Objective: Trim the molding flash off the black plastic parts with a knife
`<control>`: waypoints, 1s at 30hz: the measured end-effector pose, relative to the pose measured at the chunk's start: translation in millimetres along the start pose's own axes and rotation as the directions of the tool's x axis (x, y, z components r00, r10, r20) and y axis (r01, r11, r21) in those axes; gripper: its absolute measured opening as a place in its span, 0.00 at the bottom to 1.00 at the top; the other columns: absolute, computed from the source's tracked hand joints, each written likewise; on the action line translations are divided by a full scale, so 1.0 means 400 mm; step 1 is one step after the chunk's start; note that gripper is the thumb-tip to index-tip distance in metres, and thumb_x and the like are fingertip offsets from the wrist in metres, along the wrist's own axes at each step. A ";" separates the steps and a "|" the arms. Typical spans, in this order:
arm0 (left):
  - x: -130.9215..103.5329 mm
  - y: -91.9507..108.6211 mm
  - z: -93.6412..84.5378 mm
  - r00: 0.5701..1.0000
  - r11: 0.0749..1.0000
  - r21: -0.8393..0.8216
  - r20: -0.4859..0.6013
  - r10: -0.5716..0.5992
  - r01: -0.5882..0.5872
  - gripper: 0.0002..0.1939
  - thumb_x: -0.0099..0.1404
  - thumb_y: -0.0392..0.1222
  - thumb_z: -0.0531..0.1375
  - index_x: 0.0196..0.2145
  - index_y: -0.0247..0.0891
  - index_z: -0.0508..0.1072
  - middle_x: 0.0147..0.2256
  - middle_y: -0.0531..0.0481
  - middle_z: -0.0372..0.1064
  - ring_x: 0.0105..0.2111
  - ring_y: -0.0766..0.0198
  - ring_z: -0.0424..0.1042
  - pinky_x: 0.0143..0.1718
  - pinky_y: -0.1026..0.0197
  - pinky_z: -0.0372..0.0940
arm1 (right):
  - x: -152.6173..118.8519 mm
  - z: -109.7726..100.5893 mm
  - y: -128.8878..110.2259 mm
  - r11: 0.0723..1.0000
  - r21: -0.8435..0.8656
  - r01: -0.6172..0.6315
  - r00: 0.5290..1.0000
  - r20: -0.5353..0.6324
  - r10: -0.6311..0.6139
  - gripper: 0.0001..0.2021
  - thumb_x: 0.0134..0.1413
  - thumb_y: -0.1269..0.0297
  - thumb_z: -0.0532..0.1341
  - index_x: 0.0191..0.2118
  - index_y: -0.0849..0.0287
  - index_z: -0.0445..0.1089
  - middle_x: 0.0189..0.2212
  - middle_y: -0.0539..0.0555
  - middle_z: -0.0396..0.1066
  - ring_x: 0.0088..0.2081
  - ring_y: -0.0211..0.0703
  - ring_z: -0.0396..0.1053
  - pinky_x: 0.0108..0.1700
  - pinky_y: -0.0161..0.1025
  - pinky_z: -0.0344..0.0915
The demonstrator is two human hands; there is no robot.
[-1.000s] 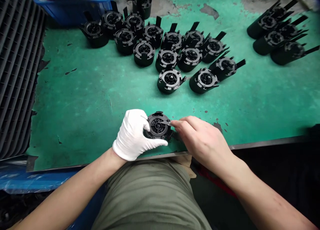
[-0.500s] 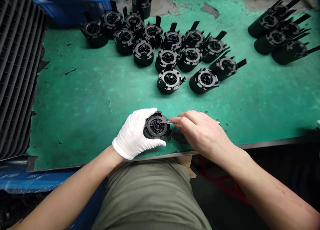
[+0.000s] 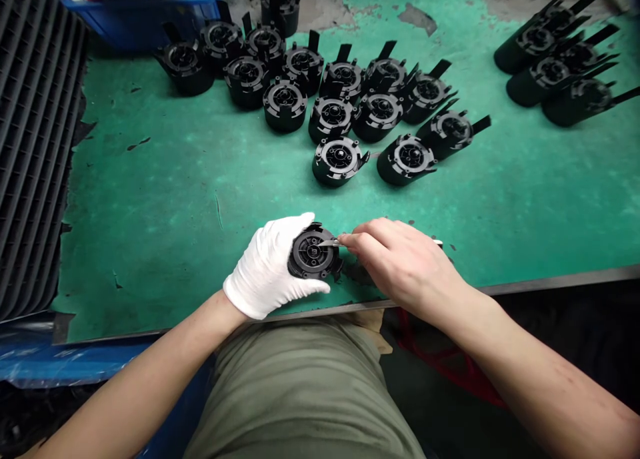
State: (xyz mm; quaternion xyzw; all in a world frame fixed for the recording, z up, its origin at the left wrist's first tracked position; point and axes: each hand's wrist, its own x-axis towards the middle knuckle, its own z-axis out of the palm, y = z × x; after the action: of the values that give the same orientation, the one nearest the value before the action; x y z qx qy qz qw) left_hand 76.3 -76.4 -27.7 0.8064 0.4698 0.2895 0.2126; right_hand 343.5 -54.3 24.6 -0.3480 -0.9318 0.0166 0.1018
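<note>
My left hand (image 3: 265, 269), in a white glove, is wrapped round a round black plastic housing (image 3: 314, 251) near the front edge of the table. The housing's ribbed face, with rings and small posts, points up at me. My bare right hand (image 3: 400, 252) is closed round a slim scalpel-like knife (image 3: 329, 243). Its thin metal blade reaches over the housing's inner ring at the upper right. Most of the handle is hidden in my fingers, and a pale end shows beyond the hand. Whether the blade touches the plastic I cannot tell.
Several similar black housings (image 3: 333, 156) stand beyond my hands on the green tabletop (image 3: 165, 199), with another group (image 3: 570, 102) at the far right. A blue bin (image 3: 150, 22) is at the back left. Ribbed black trays (image 3: 35, 146) are stacked along the left side.
The blade has shifted slightly to the left over the housing's face, with my right hand moving very little. My left hand keeps its hold. The whole view has drifted slightly.
</note>
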 end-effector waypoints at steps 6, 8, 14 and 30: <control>0.001 0.009 0.003 1.000 1.000 0.024 -0.016 -0.011 0.011 0.60 0.49 0.62 0.81 0.70 0.40 0.59 0.60 0.33 0.73 0.58 0.39 0.77 0.60 0.41 0.73 | -0.002 -0.012 -0.013 0.999 -0.040 -0.007 1.000 0.006 0.007 0.08 0.75 0.70 0.57 0.52 0.61 0.72 0.41 0.56 0.75 0.36 0.44 0.66 0.39 0.42 0.60; 0.000 0.010 0.004 1.000 0.999 0.029 -0.018 -0.014 0.015 0.60 0.49 0.62 0.80 0.70 0.40 0.58 0.60 0.33 0.73 0.58 0.38 0.76 0.60 0.41 0.73 | -0.004 -0.011 -0.016 0.999 -0.034 -0.018 1.000 0.010 0.018 0.08 0.75 0.70 0.57 0.51 0.61 0.72 0.41 0.56 0.75 0.36 0.44 0.66 0.39 0.41 0.61; -0.002 0.008 0.007 1.000 0.999 0.031 -0.023 -0.018 0.019 0.58 0.51 0.63 0.79 0.70 0.41 0.58 0.60 0.34 0.73 0.59 0.38 0.76 0.60 0.40 0.73 | -0.010 -0.013 -0.024 0.999 -0.014 -0.034 0.999 0.012 0.034 0.09 0.75 0.71 0.56 0.52 0.61 0.73 0.41 0.56 0.76 0.37 0.44 0.68 0.40 0.41 0.62; -0.003 0.007 0.008 1.000 0.999 0.040 -0.027 -0.012 0.014 0.58 0.52 0.63 0.79 0.71 0.42 0.57 0.60 0.34 0.72 0.60 0.39 0.76 0.62 0.40 0.72 | -0.019 -0.012 -0.025 0.999 -0.002 -0.037 0.999 0.028 0.037 0.10 0.75 0.71 0.55 0.53 0.60 0.72 0.41 0.57 0.77 0.37 0.44 0.69 0.40 0.41 0.63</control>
State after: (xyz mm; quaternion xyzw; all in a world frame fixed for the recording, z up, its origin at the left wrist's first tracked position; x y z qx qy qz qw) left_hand 79.6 -79.2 -28.5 0.8034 0.4837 0.2895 0.1917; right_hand 343.5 -66.9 29.1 -0.3648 -0.9266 0.0228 0.0882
